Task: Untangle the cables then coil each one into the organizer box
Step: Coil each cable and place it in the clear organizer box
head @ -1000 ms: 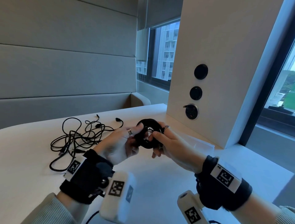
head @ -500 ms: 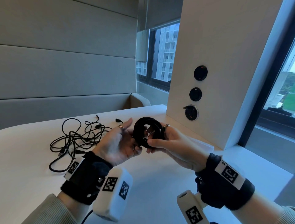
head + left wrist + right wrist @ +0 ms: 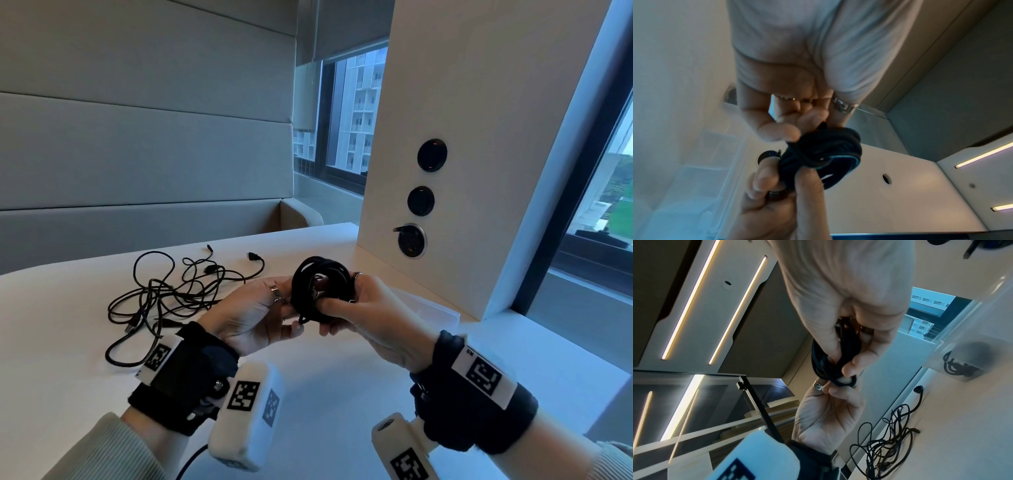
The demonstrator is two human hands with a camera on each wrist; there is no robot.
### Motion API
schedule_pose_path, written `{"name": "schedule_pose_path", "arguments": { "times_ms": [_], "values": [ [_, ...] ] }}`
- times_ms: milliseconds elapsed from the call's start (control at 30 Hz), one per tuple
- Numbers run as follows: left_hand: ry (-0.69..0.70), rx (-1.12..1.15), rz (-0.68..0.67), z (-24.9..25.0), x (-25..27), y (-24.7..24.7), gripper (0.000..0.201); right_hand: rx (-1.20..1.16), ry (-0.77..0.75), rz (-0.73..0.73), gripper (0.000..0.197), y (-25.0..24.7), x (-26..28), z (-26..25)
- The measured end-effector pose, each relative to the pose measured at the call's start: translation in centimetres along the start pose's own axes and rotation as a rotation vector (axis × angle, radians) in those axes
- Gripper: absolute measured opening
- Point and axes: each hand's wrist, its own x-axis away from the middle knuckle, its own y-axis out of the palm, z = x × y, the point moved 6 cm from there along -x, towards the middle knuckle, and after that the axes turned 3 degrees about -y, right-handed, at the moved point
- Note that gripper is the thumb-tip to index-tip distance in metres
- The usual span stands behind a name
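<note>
A black cable wound into a small coil (image 3: 322, 291) is held above the table between both hands. My right hand (image 3: 334, 310) grips its right side, thumb across the front and fingers behind; the right wrist view shows the coil (image 3: 826, 356) pinched in that hand (image 3: 846, 363). My left hand (image 3: 291, 320) pinches the coil's lower left edge, where a loose end hangs; the left wrist view shows its fingers (image 3: 789, 128) curled at the coil (image 3: 824, 154). A tangle of black cables (image 3: 171, 298) lies on the white table (image 3: 325, 377) to the left. The clear organizer box (image 3: 431, 308) sits behind my right hand.
A white pillar (image 3: 462, 137) with three round black sockets rises at the table's far right, close behind the box. In the right wrist view the box (image 3: 970, 356) holds a dark coiled cable. A padded bench wall stands behind the table.
My left hand let go of the coil and opened beside it half a second ago. Now its fingers pinch the coil's lower edge again. The right hand kept its grip throughout.
</note>
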Motion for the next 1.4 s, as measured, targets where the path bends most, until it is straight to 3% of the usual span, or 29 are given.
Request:
{"name": "schedule_pose_path", "arguments": {
  "times_ms": [133,333,467,600,767,900,1000,1067,1200,1300,1400],
  "values": [
    [0.045,0.072,0.082,0.0,-0.7,-1.0,0.039,0.000,0.019,-0.029,0.021,0.5,0.1,0.0],
    [0.065,-0.008,-0.012,0.2,-0.5,-1.2,0.017,-0.053,0.016,0.001,0.020,-0.2,0.5,0.3],
    [0.056,-0.122,-0.081,0.0,0.0,-0.6,0.019,-0.055,0.042,-0.050,0.016,-0.2,0.7,0.4],
    [0.070,-0.130,-0.019,-0.2,-0.2,-0.5,0.020,-0.062,0.083,-0.057,0.018,-0.3,0.4,1.1],
    [0.098,-0.306,0.075,0.1,-0.6,-1.1,0.016,-0.183,0.090,-0.053,0.019,-0.7,0.0,1.1],
    [0.027,-0.298,-0.081,-1.4,-0.8,-0.2,0.029,-0.355,0.113,-0.027,0.011,-1.1,-0.2,1.0],
    [0.095,-0.249,0.032,-1.4,-1.0,0.1,0.011,-0.397,0.115,0.049,0.010,-2.0,-0.3,1.0],
    [0.116,-0.355,0.137,-1.2,-1.0,-0.1,0.010,-0.395,0.100,0.120,0.015,-2.6,-0.4,1.2],
    [0.142,-0.657,0.143,-0.3,-0.6,0.2,0.022,-0.399,0.100,0.270,0.013,-3.2,-0.8,2.2],
    [0.297,-0.979,0.169,1.0,0.1,0.7,0.023,-0.329,0.105,0.311,0.006,-2.8,-1.1,2.7],
    [0.456,-1.057,0.200,2.0,0.9,1.2,0.020,-0.226,0.117,0.323,0.013,-2.0,-1.1,3.0]
  ]
}}
